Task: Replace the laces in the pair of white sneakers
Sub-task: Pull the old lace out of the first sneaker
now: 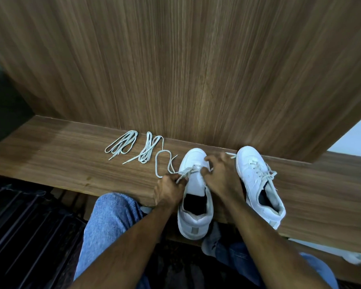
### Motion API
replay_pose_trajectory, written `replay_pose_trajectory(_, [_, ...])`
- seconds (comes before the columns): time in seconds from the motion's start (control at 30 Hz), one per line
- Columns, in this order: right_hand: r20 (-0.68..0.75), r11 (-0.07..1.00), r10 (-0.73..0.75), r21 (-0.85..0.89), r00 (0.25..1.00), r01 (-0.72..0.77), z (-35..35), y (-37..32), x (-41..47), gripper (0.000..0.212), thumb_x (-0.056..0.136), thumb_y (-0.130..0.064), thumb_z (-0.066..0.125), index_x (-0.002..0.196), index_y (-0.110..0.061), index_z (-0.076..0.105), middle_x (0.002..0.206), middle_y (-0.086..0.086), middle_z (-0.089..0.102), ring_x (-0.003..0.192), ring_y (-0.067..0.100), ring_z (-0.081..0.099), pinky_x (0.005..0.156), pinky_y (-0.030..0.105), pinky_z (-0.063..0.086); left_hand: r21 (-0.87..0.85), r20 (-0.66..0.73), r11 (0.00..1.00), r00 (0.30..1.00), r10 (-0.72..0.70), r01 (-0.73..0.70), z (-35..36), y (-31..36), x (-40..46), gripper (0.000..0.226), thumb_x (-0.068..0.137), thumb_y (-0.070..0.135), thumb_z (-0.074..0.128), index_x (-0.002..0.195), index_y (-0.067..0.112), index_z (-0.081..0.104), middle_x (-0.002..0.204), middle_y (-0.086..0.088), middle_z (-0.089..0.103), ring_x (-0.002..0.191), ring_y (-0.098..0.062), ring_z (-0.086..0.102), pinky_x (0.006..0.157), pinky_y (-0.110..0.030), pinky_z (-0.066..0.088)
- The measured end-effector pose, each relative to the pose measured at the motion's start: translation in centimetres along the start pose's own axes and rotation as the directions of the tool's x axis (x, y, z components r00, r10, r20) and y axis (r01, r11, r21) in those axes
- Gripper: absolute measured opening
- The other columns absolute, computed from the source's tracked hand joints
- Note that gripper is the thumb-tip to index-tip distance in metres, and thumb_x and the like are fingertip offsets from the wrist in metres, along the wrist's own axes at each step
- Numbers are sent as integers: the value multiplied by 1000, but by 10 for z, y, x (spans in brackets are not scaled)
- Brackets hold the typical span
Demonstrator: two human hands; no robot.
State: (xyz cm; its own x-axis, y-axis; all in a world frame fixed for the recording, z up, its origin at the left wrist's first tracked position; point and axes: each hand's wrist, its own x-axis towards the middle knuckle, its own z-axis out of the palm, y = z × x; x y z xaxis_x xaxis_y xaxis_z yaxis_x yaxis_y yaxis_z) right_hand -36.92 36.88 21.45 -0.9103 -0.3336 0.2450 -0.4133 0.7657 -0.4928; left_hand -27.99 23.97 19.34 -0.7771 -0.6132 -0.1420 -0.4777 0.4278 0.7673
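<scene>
You sit at the wooden worktop (50,151) with two white sneakers in front of you, toes pointing to the wooden panel (196,69) behind. The left sneaker (196,195) stands between your hands, its heel over the near edge of the worktop. Your left hand (168,190) makes a closed grip on the lace (183,173) at the left side of this sneaker; the fingers are curled round it, and the lace runs from there in a loose loop on the worktop. Your right hand (221,174) rests on the front of the same sneaker, fingers curled at the eyelets; it seems to pinch the lace there, but I cannot tell it surely. The right sneaker (258,184) stands just beside your right hand, with its lace in the eyelets. Two bundles of laces lie on the worktop at the left, near the panel: the far bundle (121,144) and the near bundle (148,150).
</scene>
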Motion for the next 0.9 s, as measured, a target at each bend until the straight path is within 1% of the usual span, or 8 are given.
replay_pose_trajectory(0.1, [259,964,-38,-245,965,104,20,-12,0,38,83,-34,57,118,-19,63,134,5,47,138,25,29,106,43,37,7,7,1000,1000,-12,12,-1,0,0,26,83,51,64,98,33,73,99,-17,70,98,-39,62,79,-37,52])
replay_pose_trajectory(0.2, [256,968,-35,-232,966,97,32,-13,5,29,86,-30,55,108,-18,69,125,7,51,131,25,37,101,45,41,12,4,1000,1000,-23,23,-1,0,0,27,82,52,63,99,33,73,100,-18,69,98,-39,62,79,-37,52])
replay_pose_trajectory(0.37, [-22,821,215,545,976,-169,7,-13,10,18,81,-1,63,71,-13,71,96,6,63,90,15,58,86,24,47,5,8,1000,1000,-24,24,2,-4,4,28,82,51,64,100,31,73,98,-16,71,95,-38,65,80,-40,54])
replay_pose_trajectory(0.5, [-315,636,481,768,818,-79,-37,-10,17,26,81,0,58,70,-23,64,89,5,63,79,6,55,75,17,41,32,0,999,1000,-10,10,4,-5,5,30,82,52,64,99,30,74,96,-17,71,94,-39,64,79,-40,53])
replay_pose_trajectory(0.57, [-369,711,496,692,786,-124,-41,-7,19,16,83,-6,58,89,-18,66,98,-4,58,83,6,52,77,23,40,34,-2,999,1000,-15,15,4,-4,6,31,81,52,64,98,29,74,95,-18,70,93,-39,64,78,-40,54])
replay_pose_trajectory(0.7, [-172,992,124,50,977,-117,-17,-2,14,47,79,-23,65,125,-19,56,130,8,48,121,26,46,97,43,42,57,8,998,1000,-11,11,5,-5,5,31,82,52,64,101,29,73,97,-17,70,94,-38,65,79,-40,54])
replay_pose_trajectory(0.8, [224,965,6,-257,975,53,5,-12,5,40,83,-34,59,122,-22,59,140,4,40,143,26,20,110,49,30,65,8,998,1000,-21,20,5,-5,5,32,81,54,63,101,30,72,97,-18,69,93,-40,64,78,-40,54])
replay_pose_trajectory(0.9, [308,944,13,-317,951,90,20,-21,1,37,86,-31,54,121,-22,61,143,4,39,146,25,13,110,52,29,65,15,998,1000,-9,8,4,-5,5,33,81,57,61,100,32,72,95,-17,70,93,-39,64,77,-40,53])
